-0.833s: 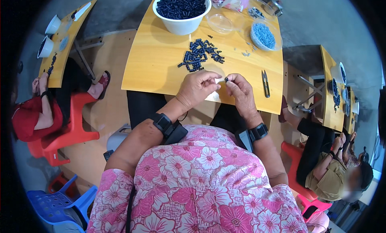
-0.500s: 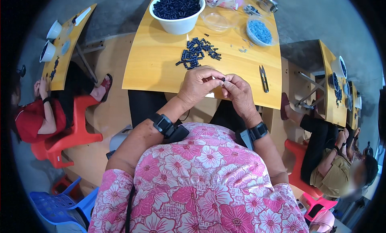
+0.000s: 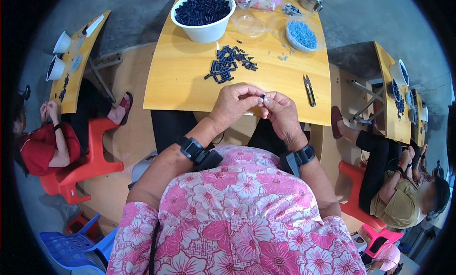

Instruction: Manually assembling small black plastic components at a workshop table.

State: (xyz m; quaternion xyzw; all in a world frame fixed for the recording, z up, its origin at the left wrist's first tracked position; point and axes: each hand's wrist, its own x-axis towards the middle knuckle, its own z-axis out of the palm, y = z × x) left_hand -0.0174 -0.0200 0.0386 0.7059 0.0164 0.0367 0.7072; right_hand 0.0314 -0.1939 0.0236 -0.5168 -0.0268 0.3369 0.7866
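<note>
Both hands meet just over the near edge of the yellow desk (image 3: 180, 80), roughly at its middle. The left hand (image 3: 235, 104) and the right hand (image 3: 282, 116) are pinched together, fingertips touching, gripping a tiny dark piece (image 3: 262, 96) between them; it is too small to say more about it than its colour and that something pale shows right beside it.

Behind the hands, toward the middle of the desk, lies a loose heap of small dark parts (image 3: 228, 65), well back from the near edge and with bare wood all round it. At the far edge stands a white bowl (image 3: 204, 33) full of the same dark parts. To its right sits a clear shallow dish (image 3: 250, 26), then a clear dish of blue pieces (image 3: 302, 35) near the far right corner. A pair of thread snips (image 3: 308, 90) lies close to the right edge, pointing along it, just off the right hand.

The near left part of the desk is open wood, and so is the strip between the heap and the hands.

On the left another person in red sits at a second desk (image 3: 78, 61) on a red chair (image 3: 92, 156). On the right, a person in an olive shirt (image 3: 401, 204) sits by a third desk (image 3: 387, 90).
</note>
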